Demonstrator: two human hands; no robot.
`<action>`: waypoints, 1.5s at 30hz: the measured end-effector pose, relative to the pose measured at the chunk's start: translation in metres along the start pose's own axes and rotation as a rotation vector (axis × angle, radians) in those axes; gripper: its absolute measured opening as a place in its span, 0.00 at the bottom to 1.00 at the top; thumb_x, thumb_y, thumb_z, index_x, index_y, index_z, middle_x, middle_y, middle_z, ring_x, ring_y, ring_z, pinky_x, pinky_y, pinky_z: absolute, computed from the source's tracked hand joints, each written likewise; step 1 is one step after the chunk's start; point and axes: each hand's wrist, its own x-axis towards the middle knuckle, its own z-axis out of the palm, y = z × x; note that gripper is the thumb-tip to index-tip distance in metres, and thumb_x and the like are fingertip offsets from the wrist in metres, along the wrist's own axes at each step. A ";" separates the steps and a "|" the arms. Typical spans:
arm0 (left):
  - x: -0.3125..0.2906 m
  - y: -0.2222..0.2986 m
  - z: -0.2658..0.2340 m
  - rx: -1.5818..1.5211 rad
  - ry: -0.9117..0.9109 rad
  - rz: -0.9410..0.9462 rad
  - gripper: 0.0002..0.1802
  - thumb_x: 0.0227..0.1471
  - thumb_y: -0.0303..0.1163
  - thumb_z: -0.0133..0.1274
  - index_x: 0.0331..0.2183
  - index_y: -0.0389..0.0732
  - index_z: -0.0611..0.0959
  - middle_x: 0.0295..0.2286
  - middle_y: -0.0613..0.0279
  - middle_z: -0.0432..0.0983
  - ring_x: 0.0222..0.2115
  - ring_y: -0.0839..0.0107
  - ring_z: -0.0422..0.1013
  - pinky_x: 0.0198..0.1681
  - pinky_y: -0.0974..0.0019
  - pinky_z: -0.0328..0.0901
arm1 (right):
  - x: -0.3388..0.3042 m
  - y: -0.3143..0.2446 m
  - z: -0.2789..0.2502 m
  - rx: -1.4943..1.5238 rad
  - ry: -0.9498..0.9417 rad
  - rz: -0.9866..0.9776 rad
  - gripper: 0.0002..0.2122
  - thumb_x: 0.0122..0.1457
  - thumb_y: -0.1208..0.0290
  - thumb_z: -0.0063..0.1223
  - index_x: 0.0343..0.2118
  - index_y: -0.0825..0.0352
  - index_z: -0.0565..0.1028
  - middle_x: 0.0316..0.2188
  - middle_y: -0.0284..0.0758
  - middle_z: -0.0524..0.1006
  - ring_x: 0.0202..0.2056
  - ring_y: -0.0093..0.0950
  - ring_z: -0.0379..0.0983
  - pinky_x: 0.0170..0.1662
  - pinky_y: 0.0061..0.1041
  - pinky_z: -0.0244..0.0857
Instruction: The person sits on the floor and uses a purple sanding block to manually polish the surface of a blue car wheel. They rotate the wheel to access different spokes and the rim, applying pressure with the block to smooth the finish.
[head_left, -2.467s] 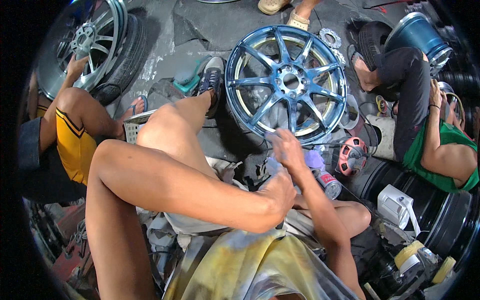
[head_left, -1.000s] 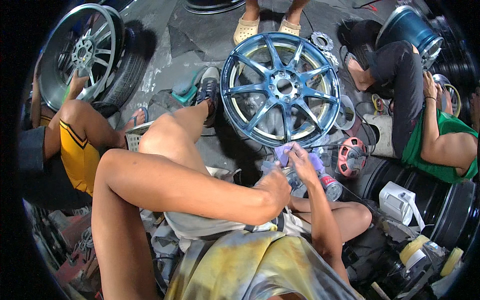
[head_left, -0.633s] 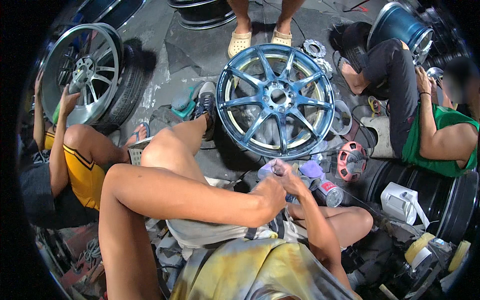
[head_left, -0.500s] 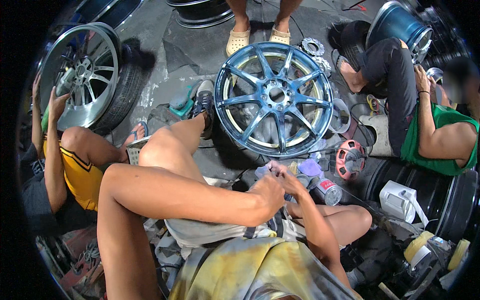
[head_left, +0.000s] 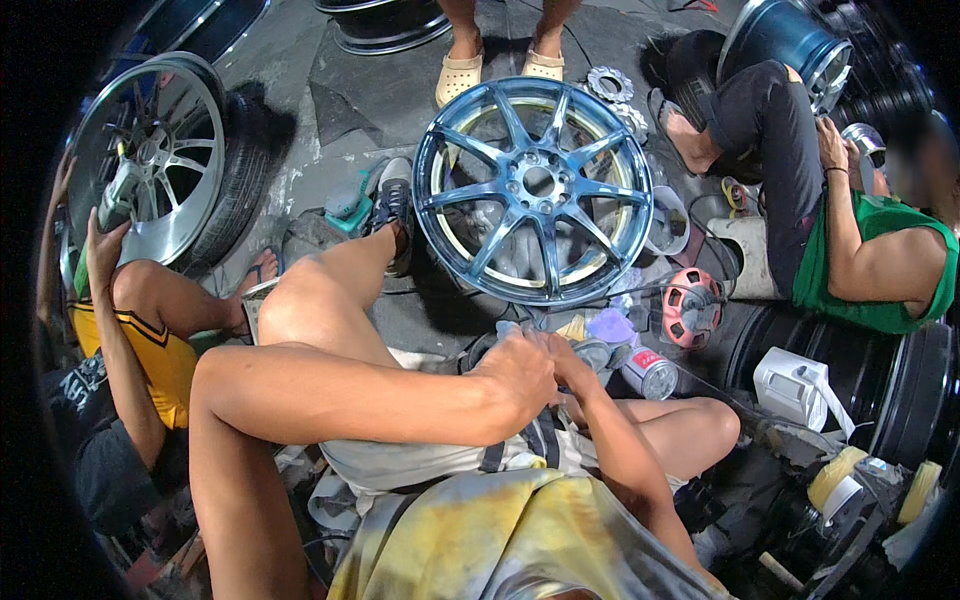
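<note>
My left hand (head_left: 520, 378) and my right hand (head_left: 567, 362) are closed and meet in front of my lap. Their fingers are pressed together around something small; a bluish-grey bit shows at the fingertips, but its kind is hidden. Just ahead of them a blue multi-spoke wheel rim (head_left: 546, 232) lies face up, with pale unpainted-looking patches along its edge. Neither hand touches the rim. Close by my right hand sit a purple cloth or pad (head_left: 612, 326) and a clear-sided can (head_left: 650, 374) with a red label.
At left a co-worker holds a power tool (head_left: 120, 190) against a silver rim (head_left: 205, 180) beside a tyre. A person in green sits at right; another stands beyond the rim. A red round part (head_left: 692, 308), a white container (head_left: 790, 385) and black rims (head_left: 850, 370) lie at right.
My hands have drawn closer together, the left now covering more of the right's fingers. The whole view has shifted slightly, and the co-worker's tool at left has moved down a little.
</note>
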 end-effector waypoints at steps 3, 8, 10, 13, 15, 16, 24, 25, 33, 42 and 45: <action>-0.004 -0.002 -0.007 -0.044 -0.005 0.032 0.11 0.49 0.31 0.53 0.33 0.36 0.85 0.34 0.56 0.77 0.37 0.65 0.72 0.37 0.64 0.64 | 0.000 0.014 0.001 -0.063 -0.023 0.014 0.11 0.46 0.67 0.57 0.31 0.67 0.75 0.31 0.48 0.78 0.35 0.50 0.74 0.38 0.41 0.69; -0.007 0.001 -0.004 -0.025 0.073 0.036 0.11 0.48 0.31 0.53 0.33 0.35 0.83 0.33 0.55 0.77 0.37 0.65 0.72 0.36 0.64 0.65 | 0.007 -0.004 -0.011 0.038 -0.165 0.090 0.11 0.46 0.65 0.58 0.29 0.67 0.76 0.30 0.48 0.78 0.35 0.50 0.74 0.39 0.42 0.69; -0.007 0.001 -0.004 -0.028 0.080 0.046 0.12 0.48 0.30 0.53 0.34 0.34 0.83 0.34 0.55 0.76 0.36 0.64 0.72 0.36 0.63 0.66 | 0.014 -0.022 -0.016 -0.172 -0.198 0.028 0.11 0.46 0.65 0.58 0.29 0.67 0.76 0.30 0.48 0.78 0.35 0.50 0.74 0.39 0.42 0.69; -0.007 0.001 -0.003 -0.041 0.145 0.042 0.13 0.47 0.29 0.53 0.36 0.34 0.82 0.34 0.54 0.76 0.36 0.63 0.72 0.36 0.63 0.66 | 0.012 -0.011 -0.011 -0.245 -0.168 0.044 0.11 0.47 0.64 0.57 0.28 0.66 0.77 0.30 0.47 0.78 0.34 0.49 0.75 0.37 0.41 0.70; -0.010 0.002 0.002 -0.097 0.271 -0.024 0.14 0.47 0.29 0.53 0.37 0.34 0.81 0.34 0.54 0.76 0.36 0.63 0.72 0.36 0.62 0.66 | 0.010 -0.007 -0.009 -0.232 -0.150 0.007 0.11 0.47 0.63 0.57 0.27 0.66 0.78 0.30 0.46 0.78 0.34 0.48 0.75 0.37 0.41 0.70; -0.012 0.001 0.003 -0.088 0.236 -0.017 0.14 0.46 0.29 0.53 0.38 0.35 0.81 0.34 0.54 0.75 0.36 0.63 0.72 0.37 0.62 0.66 | 0.010 -0.005 -0.007 -0.225 -0.140 -0.011 0.11 0.47 0.63 0.57 0.27 0.66 0.78 0.30 0.46 0.78 0.33 0.48 0.75 0.36 0.41 0.70; -0.017 -0.007 -0.012 -0.074 0.183 -0.018 0.13 0.52 0.38 0.55 0.35 0.39 0.81 0.33 0.56 0.73 0.39 0.62 0.70 0.42 0.60 0.66 | 0.010 0.019 0.005 -0.445 -0.173 0.163 0.14 0.50 0.57 0.55 0.32 0.62 0.81 0.34 0.45 0.80 0.38 0.44 0.77 0.44 0.39 0.71; -0.017 -0.007 -0.013 -0.081 0.178 -0.019 0.13 0.52 0.38 0.55 0.35 0.39 0.81 0.33 0.57 0.73 0.39 0.62 0.70 0.42 0.60 0.66 | 0.006 0.010 -0.001 -0.432 -0.126 0.233 0.15 0.50 0.56 0.55 0.33 0.62 0.81 0.35 0.45 0.80 0.39 0.45 0.77 0.44 0.39 0.71; -0.014 -0.011 -0.031 -0.061 0.195 0.003 0.11 0.51 0.35 0.55 0.34 0.39 0.81 0.32 0.56 0.72 0.38 0.62 0.70 0.41 0.60 0.66 | 0.011 0.083 -0.056 -0.516 0.112 0.550 0.25 0.49 0.47 0.59 0.41 0.65 0.78 0.47 0.48 0.74 0.46 0.45 0.74 0.49 0.40 0.69; -0.009 -0.004 -0.015 -0.088 0.135 -0.004 0.10 0.47 0.30 0.53 0.33 0.36 0.82 0.33 0.54 0.75 0.38 0.61 0.72 0.38 0.61 0.66 | -0.018 0.113 -0.075 -0.880 0.349 0.696 0.34 0.42 0.56 0.69 0.52 0.62 0.66 0.49 0.41 0.67 0.52 0.41 0.66 0.50 0.41 0.64; -0.011 -0.005 -0.021 -0.104 0.103 -0.012 0.11 0.45 0.28 0.54 0.33 0.35 0.82 0.34 0.52 0.75 0.38 0.60 0.73 0.39 0.61 0.67 | -0.020 0.111 -0.072 -0.888 0.415 0.706 0.33 0.43 0.58 0.70 0.51 0.64 0.67 0.50 0.42 0.64 0.50 0.42 0.68 0.49 0.40 0.67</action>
